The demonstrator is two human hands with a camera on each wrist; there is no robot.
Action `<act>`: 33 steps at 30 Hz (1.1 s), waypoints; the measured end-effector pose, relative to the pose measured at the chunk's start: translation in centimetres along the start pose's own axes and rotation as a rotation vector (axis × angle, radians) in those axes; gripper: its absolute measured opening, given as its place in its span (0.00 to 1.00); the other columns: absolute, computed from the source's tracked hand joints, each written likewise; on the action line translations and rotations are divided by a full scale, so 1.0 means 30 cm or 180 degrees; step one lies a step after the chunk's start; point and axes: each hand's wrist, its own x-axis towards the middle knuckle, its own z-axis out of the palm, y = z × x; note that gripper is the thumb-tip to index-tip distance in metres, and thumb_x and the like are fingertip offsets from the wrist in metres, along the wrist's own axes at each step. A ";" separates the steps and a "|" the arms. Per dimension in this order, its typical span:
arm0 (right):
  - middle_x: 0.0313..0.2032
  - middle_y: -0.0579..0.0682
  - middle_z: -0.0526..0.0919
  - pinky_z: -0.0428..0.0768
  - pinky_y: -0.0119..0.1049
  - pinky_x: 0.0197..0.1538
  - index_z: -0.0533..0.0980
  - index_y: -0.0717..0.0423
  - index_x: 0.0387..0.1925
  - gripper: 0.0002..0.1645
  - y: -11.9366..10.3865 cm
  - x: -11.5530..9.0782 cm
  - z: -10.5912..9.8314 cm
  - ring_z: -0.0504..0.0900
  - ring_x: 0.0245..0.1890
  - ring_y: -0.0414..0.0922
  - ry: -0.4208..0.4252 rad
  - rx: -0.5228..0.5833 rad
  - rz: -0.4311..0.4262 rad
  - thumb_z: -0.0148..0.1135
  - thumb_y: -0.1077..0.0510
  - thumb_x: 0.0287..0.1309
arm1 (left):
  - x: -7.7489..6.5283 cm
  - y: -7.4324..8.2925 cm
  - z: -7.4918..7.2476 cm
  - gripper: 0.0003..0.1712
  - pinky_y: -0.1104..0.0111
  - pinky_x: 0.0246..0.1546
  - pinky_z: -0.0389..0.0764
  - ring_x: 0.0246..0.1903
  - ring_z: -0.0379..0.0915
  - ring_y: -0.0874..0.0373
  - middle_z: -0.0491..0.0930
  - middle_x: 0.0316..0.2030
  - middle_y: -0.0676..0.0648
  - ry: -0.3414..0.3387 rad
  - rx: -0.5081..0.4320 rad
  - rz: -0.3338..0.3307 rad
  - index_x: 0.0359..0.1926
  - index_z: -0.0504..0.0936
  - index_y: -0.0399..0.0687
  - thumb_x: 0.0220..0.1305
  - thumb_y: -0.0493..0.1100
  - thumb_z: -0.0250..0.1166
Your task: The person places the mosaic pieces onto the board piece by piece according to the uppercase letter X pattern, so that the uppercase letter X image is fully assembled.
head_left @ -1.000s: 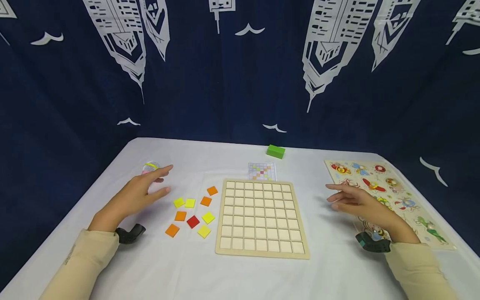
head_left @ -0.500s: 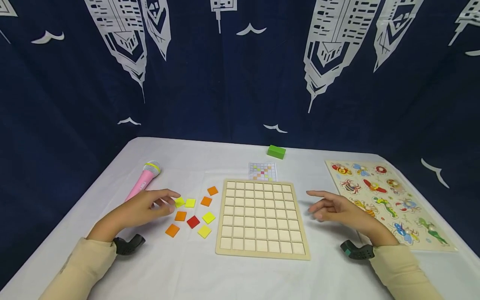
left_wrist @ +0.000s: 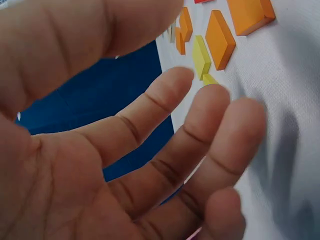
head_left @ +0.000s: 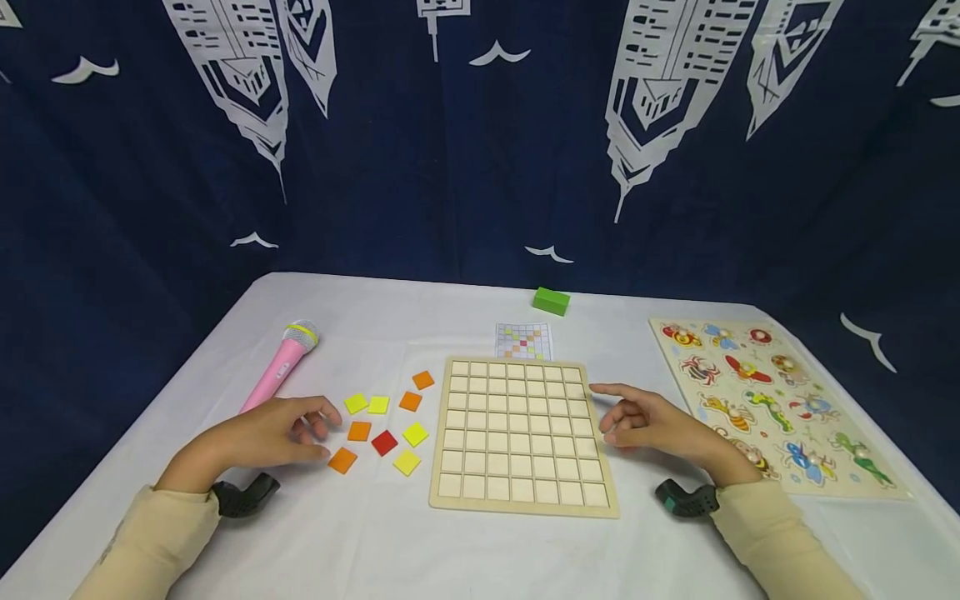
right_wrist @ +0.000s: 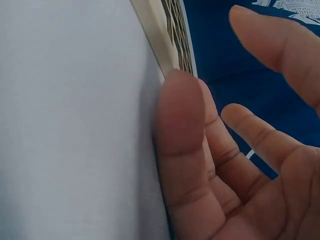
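My left hand hovers with relaxed fingers just left of the loose square tiles and holds nothing. Nearest to it are an orange tile and another orange tile; a red tile and several yellow ones lie farther right. In the left wrist view, the fingers spread near an orange tile. My right hand is at the right edge of the wooden grid board, its index fingertip right at the rim. Its fingers are loosely bent around nothing. Every cell of the board is bare.
A small pattern card lies behind the board, with a green block farther back. A pink toy microphone lies at the left, beyond the left hand. At the right lies an insect puzzle board. A dark blue curtain hangs behind the table.
My right hand has moved left from over the puzzle board to the grid board's edge. My left hand has come down toward the near tiles, uncovering the microphone.
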 end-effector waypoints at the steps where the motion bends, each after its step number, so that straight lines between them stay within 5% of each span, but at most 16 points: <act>1: 0.44 0.57 0.84 0.85 0.34 0.40 0.55 0.77 0.78 0.45 -0.002 0.005 0.001 0.84 0.35 0.39 -0.0005 0.0016 0.0017 0.68 0.66 0.71 | -0.001 -0.001 0.000 0.22 0.70 0.35 0.77 0.35 0.76 0.60 0.80 0.41 0.51 -0.0028 -0.0026 0.0005 0.54 0.81 0.44 0.61 0.40 0.78; 10: 0.34 0.48 0.83 0.75 0.28 0.27 0.58 0.81 0.75 0.45 0.029 0.029 0.000 0.73 0.25 0.33 -0.0011 0.0030 -0.0038 0.72 0.69 0.66 | 0.004 -0.006 0.022 0.23 0.69 0.36 0.79 0.36 0.75 0.58 0.78 0.39 0.52 -0.0162 -0.0067 0.0041 0.49 0.83 0.48 0.52 0.31 0.79; 33: 0.31 0.49 0.82 0.74 0.29 0.23 0.62 0.82 0.73 0.44 0.039 0.029 0.010 0.73 0.23 0.34 0.0084 -0.0165 -0.0064 0.74 0.70 0.62 | 0.027 -0.014 0.053 0.15 0.71 0.37 0.79 0.32 0.74 0.63 0.78 0.32 0.57 -0.0070 0.0061 0.0203 0.41 0.87 0.49 0.54 0.36 0.83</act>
